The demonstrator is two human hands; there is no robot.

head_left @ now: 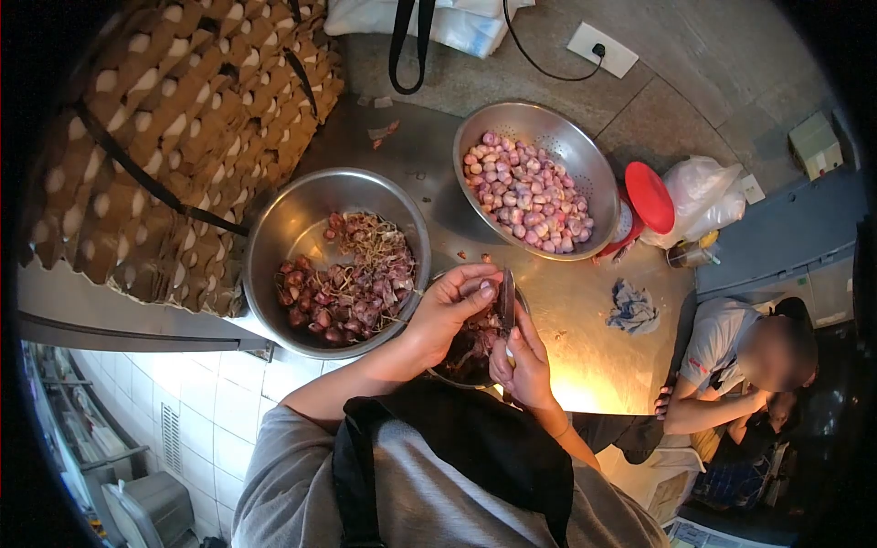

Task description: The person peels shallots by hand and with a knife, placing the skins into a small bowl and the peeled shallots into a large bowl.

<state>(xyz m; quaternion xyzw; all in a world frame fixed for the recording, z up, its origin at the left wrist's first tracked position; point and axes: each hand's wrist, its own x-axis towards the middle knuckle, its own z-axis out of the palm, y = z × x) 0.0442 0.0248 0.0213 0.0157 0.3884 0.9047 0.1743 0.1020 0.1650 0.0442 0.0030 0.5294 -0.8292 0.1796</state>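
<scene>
One knife (509, 306) was gripped in the right hand (523, 361), its blade just beside the left hand (454, 304), which pinched what looked like a shallot (497, 278) above a bowl (468, 385) of reddish peelings (475, 342); a slip could have nicked the left thumb.

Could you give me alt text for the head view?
The right hand holds a knife close to the left hand, above reddish skins; nearby, a steel bowl holds unpeeled small onions and a colander holds peeled ones.
</scene>
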